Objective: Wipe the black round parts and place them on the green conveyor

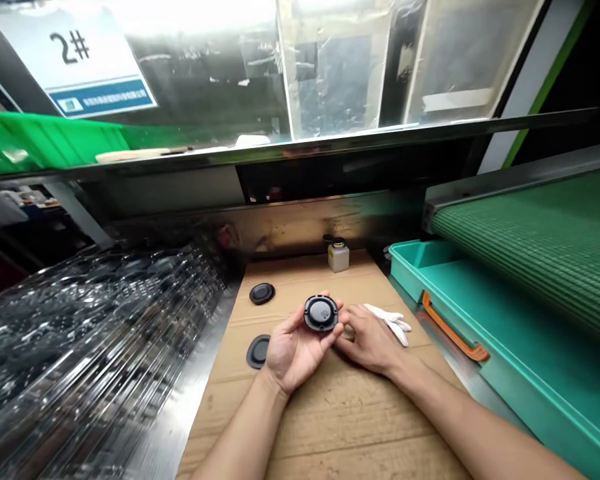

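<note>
- Big stuff first: we've got a green ribbed conveyor belt off to our right, a stack of clear plastic trays to our left, and a "2#" sign up ahead.
- Right in front of us, a cardboard sheet covers the counter, with a teal plastic bin beside it. The bin has an orange handle.
- On the cardboard we have white gloves, a small white bottle, a black disc and a second black disc.
- The black round cap sits above the middle of the cardboard, held up in our left hand. That hand is partly open, with the fingers cradling the rim, which nicely keeps the grey centre uncovered.
- Our right hand is half open, right by the cap's lower edge. We can't tell whether it's touching, and it has hold of nothing we can see.
</note>
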The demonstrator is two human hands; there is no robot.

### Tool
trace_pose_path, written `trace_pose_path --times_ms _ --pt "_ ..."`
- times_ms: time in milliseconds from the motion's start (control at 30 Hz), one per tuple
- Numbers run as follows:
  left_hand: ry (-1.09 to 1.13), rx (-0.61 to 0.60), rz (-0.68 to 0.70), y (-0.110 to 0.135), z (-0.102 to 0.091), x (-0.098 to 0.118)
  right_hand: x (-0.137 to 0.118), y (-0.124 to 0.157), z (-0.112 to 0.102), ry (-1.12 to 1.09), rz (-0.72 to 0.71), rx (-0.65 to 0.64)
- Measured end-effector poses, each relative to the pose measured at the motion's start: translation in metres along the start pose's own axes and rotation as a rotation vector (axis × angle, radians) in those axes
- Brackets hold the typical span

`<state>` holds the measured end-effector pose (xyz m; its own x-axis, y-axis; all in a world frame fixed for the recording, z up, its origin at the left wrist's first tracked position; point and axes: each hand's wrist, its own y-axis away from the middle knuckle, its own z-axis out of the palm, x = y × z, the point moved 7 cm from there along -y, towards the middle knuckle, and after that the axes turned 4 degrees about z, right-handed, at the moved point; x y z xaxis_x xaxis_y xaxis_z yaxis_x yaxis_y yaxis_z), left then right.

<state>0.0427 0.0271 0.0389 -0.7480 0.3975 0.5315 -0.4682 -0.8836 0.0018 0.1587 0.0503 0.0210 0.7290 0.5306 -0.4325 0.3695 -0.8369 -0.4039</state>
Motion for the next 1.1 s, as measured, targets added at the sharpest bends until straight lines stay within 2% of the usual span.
trace_pose_path --times_ms 233,367,500,633,700,867,1000,1100 --pt "-0.018 0.019 0.025 0.001 0.0 0.0 -0.002 0.001 -0.002 0.004 -0.017 0.017" --pt "-0.064 0.069 0.117 -0.001 -0.009 0.004 -0.003 0.002 -0.003 0.007 -0.017 0.02" --pt "-0.14 0.203 0.203 -0.006 -0.027 0.009 0.0 0.003 -0.007 -0.002 0.006 0.089" --pt "-0.219 0.442 0.243 -0.007 -0.049 0.015 0.004 0.001 -0.013 -0.03 0.068 0.177" --pt "-0.272 0.499 0.241 -0.006 -0.053 0.015 0.003 0.0 -0.018 -0.07 0.083 0.222" --pt "-0.425 0.409 0.261 -0.008 -0.046 0.011 -0.013 0.005 -0.034 -0.18 0.067 0.382" --pt "-0.31 0.35 0.236 -0.01 -0.042 0.004 -0.034 0.011 -0.024 -0.162 0.003 0.294" --pt "-0.162 0.231 0.16 -0.014 -0.034 -0.004 -0.043 0.014 -0.012 -0.072 0.006 0.234"
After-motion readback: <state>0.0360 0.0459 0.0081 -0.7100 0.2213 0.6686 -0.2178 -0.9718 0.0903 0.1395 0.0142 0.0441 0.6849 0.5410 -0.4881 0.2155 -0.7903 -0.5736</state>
